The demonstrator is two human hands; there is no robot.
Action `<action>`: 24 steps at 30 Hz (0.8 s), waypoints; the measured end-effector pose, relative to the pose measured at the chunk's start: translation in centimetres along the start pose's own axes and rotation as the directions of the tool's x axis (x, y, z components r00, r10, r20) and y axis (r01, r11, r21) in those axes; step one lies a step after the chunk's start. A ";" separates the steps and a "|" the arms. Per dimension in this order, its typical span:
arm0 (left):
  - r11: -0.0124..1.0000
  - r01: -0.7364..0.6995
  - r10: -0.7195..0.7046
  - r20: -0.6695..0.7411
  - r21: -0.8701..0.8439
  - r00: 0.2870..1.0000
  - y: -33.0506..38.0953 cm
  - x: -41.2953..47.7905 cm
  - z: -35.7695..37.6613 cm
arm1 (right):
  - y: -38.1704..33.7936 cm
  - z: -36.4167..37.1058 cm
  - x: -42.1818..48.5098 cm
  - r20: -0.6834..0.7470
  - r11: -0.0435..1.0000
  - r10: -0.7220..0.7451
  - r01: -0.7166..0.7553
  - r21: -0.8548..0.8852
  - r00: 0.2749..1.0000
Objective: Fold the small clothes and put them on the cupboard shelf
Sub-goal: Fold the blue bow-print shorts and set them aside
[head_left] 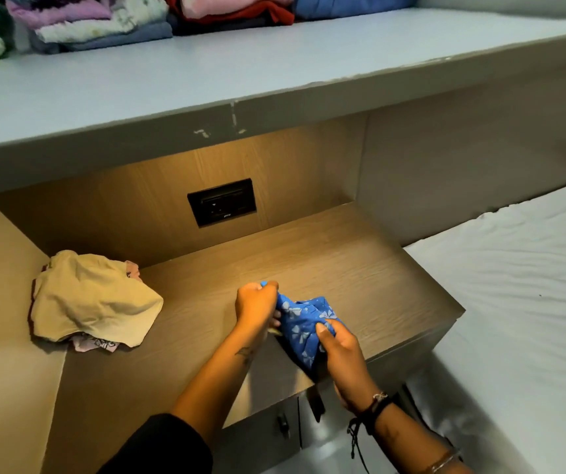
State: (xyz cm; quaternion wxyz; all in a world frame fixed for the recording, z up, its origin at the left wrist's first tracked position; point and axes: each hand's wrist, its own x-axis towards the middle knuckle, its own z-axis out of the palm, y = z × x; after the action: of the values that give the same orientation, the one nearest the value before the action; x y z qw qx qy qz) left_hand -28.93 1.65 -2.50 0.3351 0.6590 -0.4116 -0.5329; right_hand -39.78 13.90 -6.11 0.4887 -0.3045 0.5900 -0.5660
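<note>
Left hand [256,302] and right hand [341,354] curl fingers round the blue garment [300,319], seemingly bunched

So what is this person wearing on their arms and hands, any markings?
Both hands are bare, no gloves. The left hand comes from a black sleeve that ends near the elbow; its forearm bears a small dark tattoo. At the wrist of the right hand is a black cord bracelet with loose dangling ends and a silvery charm; a thin silvery bangle sits farther up that arm.
</note>
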 end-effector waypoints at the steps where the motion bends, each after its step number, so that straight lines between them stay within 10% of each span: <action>1: 0.999 -0.037 0.037 0.006 0.017 0.999 0.5 -0.1 1.1 | -0.2 -0.4 0.2 -0.036 0.995 0.029 -0.025 0.100 0.999; 6: 0.975 -0.118 0.111 0.046 0.187 0.993 1.6 -1.1 6.5 | -1.1 -3.5 1.1 -0.215 0.962 0.240 -0.202 0.186 0.947; 14: 0.882 -0.399 0.416 -0.015 0.249 0.909 -1.4 -3.1 8.7 | -1.6 -8.8 4.0 -0.224 0.913 -0.042 -0.054 -0.405 0.974; 16: 0.874 -0.451 0.463 -0.031 0.182 0.886 -3.0 -3.6 8.7 | -1.1 -9.6 3.8 -0.139 0.770 -0.283 0.139 -0.623 0.949; 19: 0.870 -0.477 0.492 -0.153 0.127 0.857 -4.8 -4.3 8.0 | -1.0 -9.6 3.7 0.316 0.282 -0.569 0.541 -0.792 0.759; 21: 0.912 -0.403 0.399 -0.385 0.073 0.832 -5.2 -4.5 7.2 | -1.1 -9.4 4.3 0.633 0.020 -0.394 0.694 -0.719 0.667; 24: 0.989 -0.140 0.148 -0.516 0.054 0.844 -5.3 -4.6 5.9 | -0.3 -9.9 5.0 0.688 -0.034 -0.052 0.688 -0.725 0.723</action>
State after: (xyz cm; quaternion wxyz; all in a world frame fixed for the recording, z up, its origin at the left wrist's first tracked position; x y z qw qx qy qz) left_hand -34.19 8.13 -6.44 0.4678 0.7477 -0.3583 -0.3061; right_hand -50.66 12.91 -8.17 0.0989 -0.8249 0.5548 -0.0445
